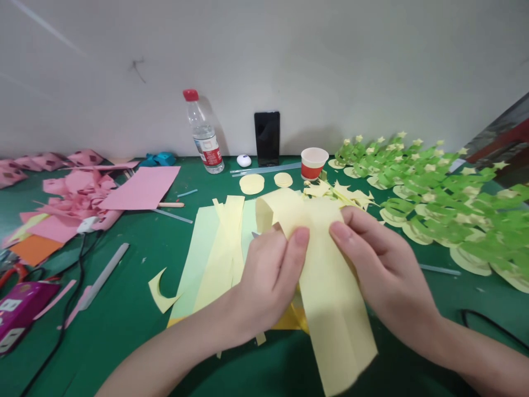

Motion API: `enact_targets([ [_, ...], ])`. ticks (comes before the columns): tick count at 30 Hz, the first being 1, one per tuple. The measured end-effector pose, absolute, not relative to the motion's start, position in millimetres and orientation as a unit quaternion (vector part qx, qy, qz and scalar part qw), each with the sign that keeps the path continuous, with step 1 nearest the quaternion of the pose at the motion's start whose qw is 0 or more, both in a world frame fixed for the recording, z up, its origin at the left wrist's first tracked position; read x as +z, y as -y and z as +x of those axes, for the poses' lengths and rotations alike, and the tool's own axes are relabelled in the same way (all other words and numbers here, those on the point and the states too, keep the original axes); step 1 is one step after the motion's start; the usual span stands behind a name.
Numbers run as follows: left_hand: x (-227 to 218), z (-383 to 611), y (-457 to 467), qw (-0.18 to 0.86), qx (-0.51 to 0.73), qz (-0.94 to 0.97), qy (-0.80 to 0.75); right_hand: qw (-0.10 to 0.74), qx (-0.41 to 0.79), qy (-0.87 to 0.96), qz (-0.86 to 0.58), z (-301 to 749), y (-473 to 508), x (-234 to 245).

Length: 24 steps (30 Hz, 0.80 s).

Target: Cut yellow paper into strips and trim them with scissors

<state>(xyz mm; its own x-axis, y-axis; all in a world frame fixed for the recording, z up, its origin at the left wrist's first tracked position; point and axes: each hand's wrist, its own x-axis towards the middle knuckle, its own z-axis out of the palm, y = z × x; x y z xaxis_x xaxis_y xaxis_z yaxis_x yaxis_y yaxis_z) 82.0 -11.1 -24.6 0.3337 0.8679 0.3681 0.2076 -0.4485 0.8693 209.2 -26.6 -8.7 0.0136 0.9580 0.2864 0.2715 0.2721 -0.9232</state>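
Observation:
Both of my hands hold a long pale-yellow paper strip (330, 298) just above the green table (136, 309). My left hand (268, 275) pinches the strip's left edge with the thumb on top. My right hand (374, 259) grips the right edge, thumb pressed on the paper. The strip's far end curls over into a loop (268, 212). Under my hands lie more yellow and light-green paper strips (215, 248). A small grey tip shows by my left fingers; I cannot make out what it is.
Many green paper trees with yellow stars (438, 193) fill the right. Pink paper scraps (82, 193) and a pink sheet (142, 187) lie left. A water bottle (203, 135), phone (266, 138), red cup (314, 163), yellow discs (252, 183), glue sticks (105, 273) and a power strip (19, 314) are around.

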Motion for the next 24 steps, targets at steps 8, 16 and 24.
enact_targets([
  [8, -22.5, 82.2, 9.7, 0.340, 0.439, 0.756, -0.348, 0.497, 0.231, 0.657, -0.517, 213.4, 21.7, -8.0],
  [16, -28.2, 88.7, 10.7, 0.339, 0.445, 0.755, -0.342, 0.510, 0.167, 0.648, -0.540, 209.5, 26.6, -14.0],
  [24, -30.7, 87.0, 14.5, 0.393, 0.488, 0.705, -0.333, 0.566, 0.215, 0.610, -0.511, 210.8, 27.8, -10.1],
])
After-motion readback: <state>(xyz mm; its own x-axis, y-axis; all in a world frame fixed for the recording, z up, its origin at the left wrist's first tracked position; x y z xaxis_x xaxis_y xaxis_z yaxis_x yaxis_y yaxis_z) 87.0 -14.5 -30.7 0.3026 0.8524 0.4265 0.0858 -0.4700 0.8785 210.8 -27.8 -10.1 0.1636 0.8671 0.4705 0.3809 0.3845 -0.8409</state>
